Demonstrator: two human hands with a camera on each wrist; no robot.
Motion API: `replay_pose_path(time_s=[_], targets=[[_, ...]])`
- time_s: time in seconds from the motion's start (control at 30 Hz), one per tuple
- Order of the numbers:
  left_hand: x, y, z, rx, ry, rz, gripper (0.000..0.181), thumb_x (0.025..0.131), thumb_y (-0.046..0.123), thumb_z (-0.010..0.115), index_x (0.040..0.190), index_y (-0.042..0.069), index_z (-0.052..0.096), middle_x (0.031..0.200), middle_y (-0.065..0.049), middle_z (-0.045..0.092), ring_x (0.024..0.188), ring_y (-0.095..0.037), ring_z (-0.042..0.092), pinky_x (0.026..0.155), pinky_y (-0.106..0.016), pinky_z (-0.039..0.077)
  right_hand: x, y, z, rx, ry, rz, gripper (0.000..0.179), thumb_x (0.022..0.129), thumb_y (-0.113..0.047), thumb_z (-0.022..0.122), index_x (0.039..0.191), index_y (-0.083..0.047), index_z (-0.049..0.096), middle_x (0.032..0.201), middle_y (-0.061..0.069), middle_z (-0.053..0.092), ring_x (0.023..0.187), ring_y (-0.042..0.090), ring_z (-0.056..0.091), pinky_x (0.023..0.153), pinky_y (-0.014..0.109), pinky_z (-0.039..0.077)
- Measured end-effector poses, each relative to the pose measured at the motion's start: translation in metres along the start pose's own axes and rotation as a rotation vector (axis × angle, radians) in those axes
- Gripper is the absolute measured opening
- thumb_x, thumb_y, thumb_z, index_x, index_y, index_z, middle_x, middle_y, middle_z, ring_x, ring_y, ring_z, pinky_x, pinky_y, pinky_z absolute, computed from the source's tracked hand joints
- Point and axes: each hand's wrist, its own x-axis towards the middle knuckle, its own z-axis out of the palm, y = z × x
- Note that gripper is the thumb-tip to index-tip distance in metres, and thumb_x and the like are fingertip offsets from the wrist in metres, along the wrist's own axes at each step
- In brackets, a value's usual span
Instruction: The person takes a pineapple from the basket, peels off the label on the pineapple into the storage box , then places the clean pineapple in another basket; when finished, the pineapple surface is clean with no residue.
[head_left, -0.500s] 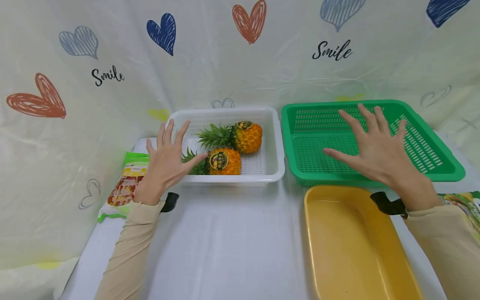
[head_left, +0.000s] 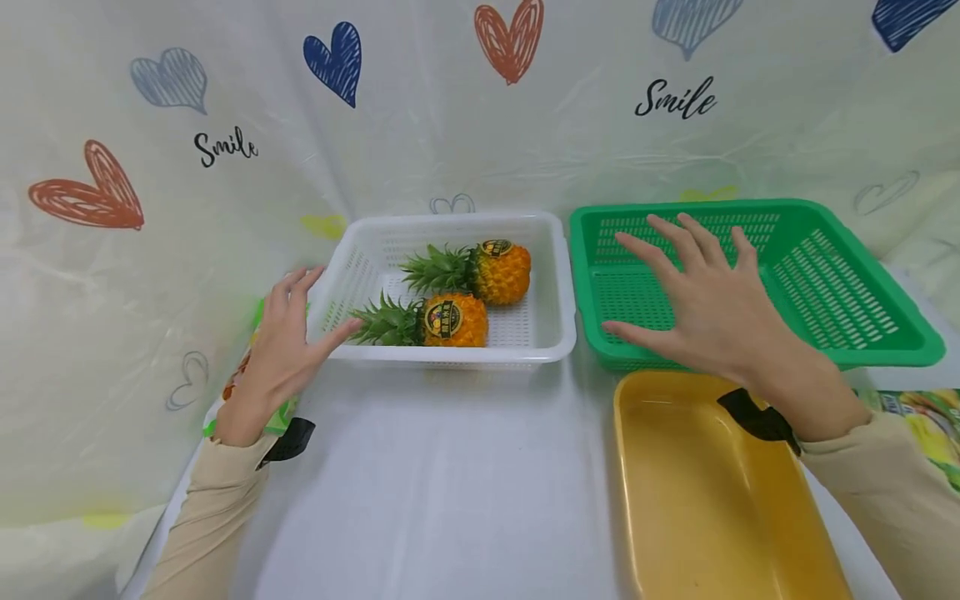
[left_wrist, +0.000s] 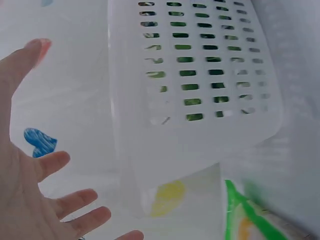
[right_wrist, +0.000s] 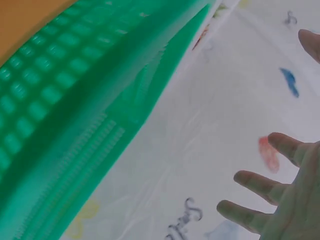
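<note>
While the backdrop (head_left: 420,125) hangs behind the surface's (head_left: 450,467) back edge, the stock reads as follows. Green basket (head_left: 885,354): back right corner. Yellow tray (head_left: 693,500): front right, its far end by the green basket. White basket (head_left: 510,356): back edge, left of the green. Right hand (head_left: 716,312): above the green basket's front rim, grip wide, bare. Left hand (head_left: 276,362): off the white basket's left end, grip wide, bare. Bags, two: left bag (head_left: 234,383) at the left edge, partly hidden; right bag (head_left: 933,421) at the right. Pineapples, two, in the white basket: front pineapple (head_left: 468,325) near its front rim, back pineapple (head_left: 506,279) behind. Long axes roughly left–right, leaves leftward; both lie rightward of the left grip, the nearer, on which any reach likely turns. Labels (head_left: 442,318): black and gold, characters too small to read. Backdrop lettering: "Smile", twice.
</note>
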Motion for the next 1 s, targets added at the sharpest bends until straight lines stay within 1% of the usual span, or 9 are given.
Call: replay_pose_path(time_s=[0.13,0.23,0.37,0.47,0.53,0.6,0.73,0.83,1.0], targets=[[-0.006,-0.009,0.0,-0.1,-0.008,-0.058,0.094,0.095,0.048,0.075,0.166,0.01,0.026,0.167,-0.02,0.023,0.15,-0.042,0.025,0.114,-0.069,0.026,0.009,-0.018,0.002,-0.015,0.046,-0.131,0.088,0.088,-0.064,0.071,0.157,-0.018,0.043,0.159,0.023,0.038,0.147,0.049,0.032,0.108,0.08,0.025],[-0.01,-0.014,-0.001,-0.166,-0.005,-0.107,0.097,0.093,0.044,0.077,0.167,0.011,0.022,0.167,-0.02,0.021,0.148,-0.044,0.028,0.114,-0.068,0.029,0.016,-0.03,0.004,-0.032,0.073,-0.215,0.086,0.089,-0.066,0.068,0.155,-0.016,0.046,0.155,0.024,0.042,0.143,0.048,0.038,0.105,0.077,0.031],[-0.014,-0.018,0.003,-0.243,-0.001,-0.167,0.101,0.09,0.04,0.081,0.167,0.013,0.021,0.162,-0.023,0.024,0.144,-0.045,0.035,0.11,-0.062,0.04,0.025,-0.044,0.005,-0.037,0.058,-0.271,0.085,0.086,-0.058,0.076,0.154,-0.015,0.048,0.152,0.024,0.045,0.138,0.047,0.042,0.103,0.073,0.036],[-0.017,-0.022,0.009,-0.286,-0.004,-0.208,0.105,0.088,0.036,0.085,0.168,0.012,0.02,0.159,-0.025,0.026,0.145,-0.045,0.035,0.109,-0.06,0.041,0.033,-0.053,0.007,-0.025,0.042,-0.309,0.083,0.087,-0.055,0.079,0.152,-0.012,0.049,0.15,0.025,0.046,0.134,0.046,0.045,0.101,0.071,0.039],[-0.019,-0.025,0.012,-0.309,-0.003,-0.233,0.107,0.087,0.034,0.086,0.168,0.012,0.019,0.16,-0.024,0.025,0.145,-0.043,0.034,0.109,-0.058,0.041,0.039,-0.057,0.009,-0.021,0.032,-0.33,0.081,0.088,-0.053,0.079,0.151,-0.011,0.049,0.15,0.025,0.046,0.13,0.046,0.047,0.099,0.068,0.041],[-0.02,-0.026,0.015,-0.333,-0.001,-0.261,0.108,0.087,0.033,0.087,0.168,0.014,0.018,0.162,-0.023,0.025,0.142,-0.043,0.039,0.105,-0.056,0.043,0.046,-0.06,0.013,-0.01,0.017,-0.341,0.079,0.09,-0.052,0.078,0.15,-0.01,0.05,0.149,0.025,0.047,0.126,0.045,0.049,0.096,0.065,0.044],[-0.021,-0.028,0.021,-0.391,-0.005,-0.306,0.109,0.088,0.029,0.086,0.168,0.015,0.014,0.165,-0.019,0.028,0.131,-0.036,0.047,0.098,-0.043,0.041,0.061,-0.064,0.019,0.041,-0.035,-0.334,0.075,0.092,-0.048,0.078,0.15,-0.009,0.051,0.149,0.022,0.048,0.121,0.043,0.052,0.091,0.059,0.047],[-0.019,-0.028,0.027,-0.44,-0.011,-0.315,0.108,0.089,0.024,0.085,0.168,0.013,0.012,0.161,-0.02,0.034,0.125,-0.031,0.049,0.098,-0.037,0.038,0.069,-0.066,0.022,0.117,-0.076,-0.333,0.072,0.092,-0.043,0.079,0.149,-0.007,0.051,0.149,0.02,0.048,0.123,0.041,0.052,0.092,0.059,0.047],[-0.02,-0.028,0.037,-0.506,0.006,-0.318,0.105,0.091,0.015,0.081,0.168,0.01,0.01,0.155,-0.021,0.04,0.124,-0.025,0.044,0.101,-0.036,0.035,0.081,-0.072,0.027,0.235,-0.15,-0.355,0.069,0.094,-0.035,0.08,0.149,-0.007,0.05,0.149,0.017,0.047,0.13,0.036,0.049,0.1,0.059,0.045]])
